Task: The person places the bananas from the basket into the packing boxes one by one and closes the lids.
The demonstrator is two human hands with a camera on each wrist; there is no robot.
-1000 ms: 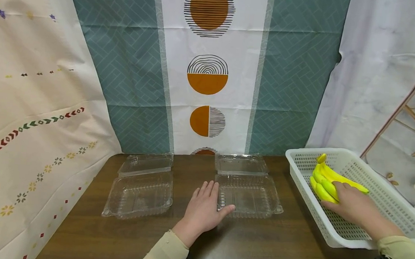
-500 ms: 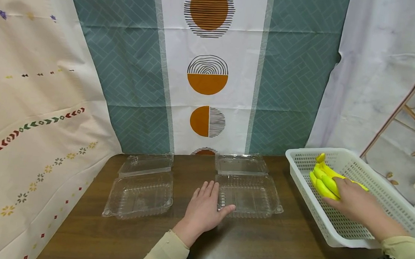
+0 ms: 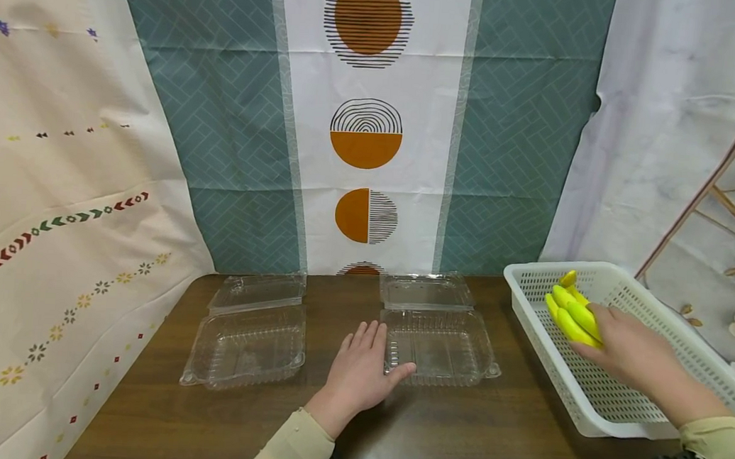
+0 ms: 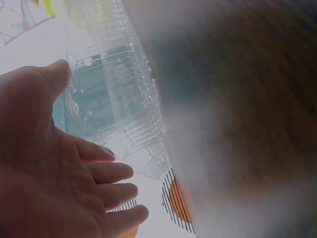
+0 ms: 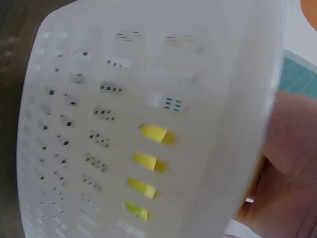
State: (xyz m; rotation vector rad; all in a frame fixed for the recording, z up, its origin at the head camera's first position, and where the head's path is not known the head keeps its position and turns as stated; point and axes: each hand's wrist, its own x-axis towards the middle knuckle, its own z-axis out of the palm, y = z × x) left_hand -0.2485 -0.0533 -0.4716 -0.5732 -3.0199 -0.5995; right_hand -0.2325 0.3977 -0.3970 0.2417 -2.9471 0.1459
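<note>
A bunch of yellow bananas [image 3: 569, 316] is in the white plastic basket [image 3: 556, 367] at the right. My right hand [image 3: 631, 347] grips the bunch from its near right side; its palm and part of the bananas are hidden. In the right wrist view the basket wall [image 5: 218, 124] covers most of the hand, and yellow shows through its slots. My left hand [image 3: 360, 371] lies with straight fingers beside the left edge of an open clear plastic clamshell container [image 3: 439, 345]. In the left wrist view its fingers [image 4: 111, 172] are spread and hold nothing.
A second open clear clamshell container [image 3: 251, 342] stands to the left on the brown wooden table [image 3: 429, 440]. Both lids lean back toward the patterned curtain [image 3: 369, 208]. More cloth hangs at both sides.
The bananas have turned and shifted slightly left in my right hand, covering less of the basket's right side. My right hand has moved a little upward and rightward. My left hand has stayed put.
</note>
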